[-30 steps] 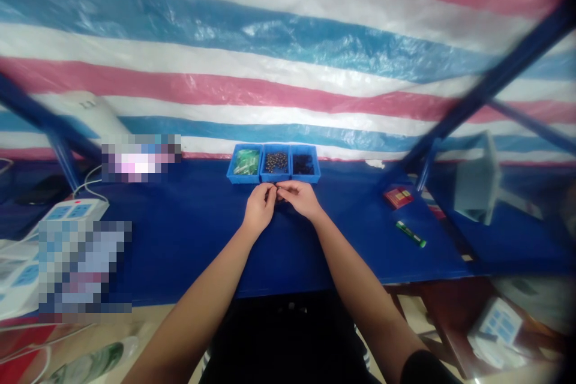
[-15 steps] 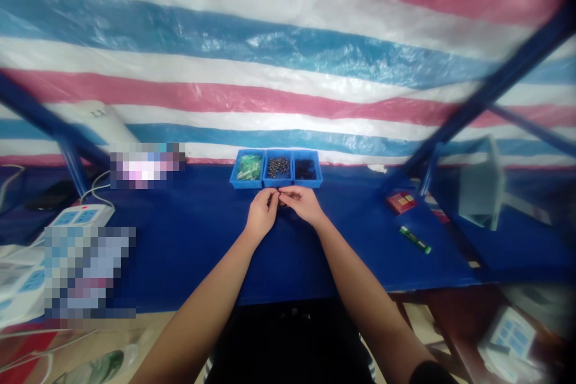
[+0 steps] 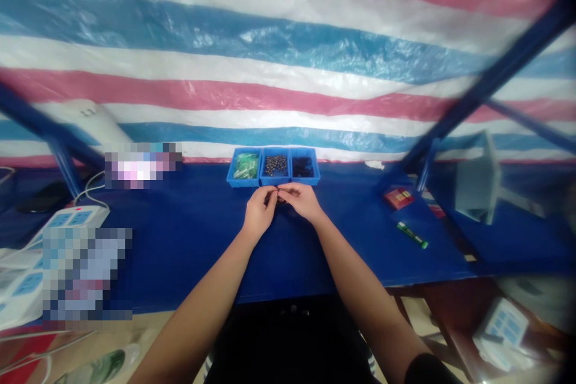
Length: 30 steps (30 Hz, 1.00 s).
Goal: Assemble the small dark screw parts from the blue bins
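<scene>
My left hand (image 3: 258, 211) and my right hand (image 3: 302, 200) meet fingertip to fingertip over the blue table (image 3: 189, 240), just in front of a row of three small blue bins. Both pinch a tiny dark part (image 3: 278, 196) between them; it is too small to make out. The left bin (image 3: 245, 167) holds green pieces, the middle bin (image 3: 275, 165) small brownish pieces, and the right bin (image 3: 305, 166) dark pieces.
A white power strip (image 3: 72, 218) with cables lies at the left. On the right lie a red box (image 3: 398, 197) and a green marker (image 3: 411, 234), beside a grey upright object (image 3: 477, 183). A striped plastic sheet hangs behind, with blue frame bars either side.
Both hands stay joined at the same spot before the bins, with only slight finger movement. The view shifted a little as my head moved.
</scene>
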### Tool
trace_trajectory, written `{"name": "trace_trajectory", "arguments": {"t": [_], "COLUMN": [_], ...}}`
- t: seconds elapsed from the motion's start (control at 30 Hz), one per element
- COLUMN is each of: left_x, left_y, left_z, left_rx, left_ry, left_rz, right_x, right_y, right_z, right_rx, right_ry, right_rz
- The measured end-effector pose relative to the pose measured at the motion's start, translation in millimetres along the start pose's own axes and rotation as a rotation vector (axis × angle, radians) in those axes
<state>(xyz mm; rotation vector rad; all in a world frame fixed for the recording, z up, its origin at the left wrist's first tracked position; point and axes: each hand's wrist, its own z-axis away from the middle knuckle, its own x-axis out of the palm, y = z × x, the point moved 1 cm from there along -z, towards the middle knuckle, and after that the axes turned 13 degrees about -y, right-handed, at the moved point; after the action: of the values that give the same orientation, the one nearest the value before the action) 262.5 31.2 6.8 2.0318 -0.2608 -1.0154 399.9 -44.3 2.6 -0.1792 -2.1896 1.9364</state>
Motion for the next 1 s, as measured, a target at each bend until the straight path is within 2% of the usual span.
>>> {"name": "trace_trajectory", "arguments": {"t": [0.37, 0.63, 1.0], "left_x": [-0.7, 0.1, -3.5], "left_y": [-2.1, 0.6, 0.0], "left_z": [-1.0, 0.9, -2.2], "left_rx": [-0.033, -0.029, 0.018], "left_ry": [-0.052, -0.044, -0.057], "left_rz": [-0.026, 0.089, -0.075], "right_x": [2.8, -0.9, 1.8], "right_y": [0.1, 2.0, 2.9], "right_z": [1.5, -0.7, -0.2], "right_rx": [0.003, -0.014, 0.000], "right_ry": [-0.027, 0.009, -0.027], "right_rz": [-0.029, -0.003, -0.023]}}
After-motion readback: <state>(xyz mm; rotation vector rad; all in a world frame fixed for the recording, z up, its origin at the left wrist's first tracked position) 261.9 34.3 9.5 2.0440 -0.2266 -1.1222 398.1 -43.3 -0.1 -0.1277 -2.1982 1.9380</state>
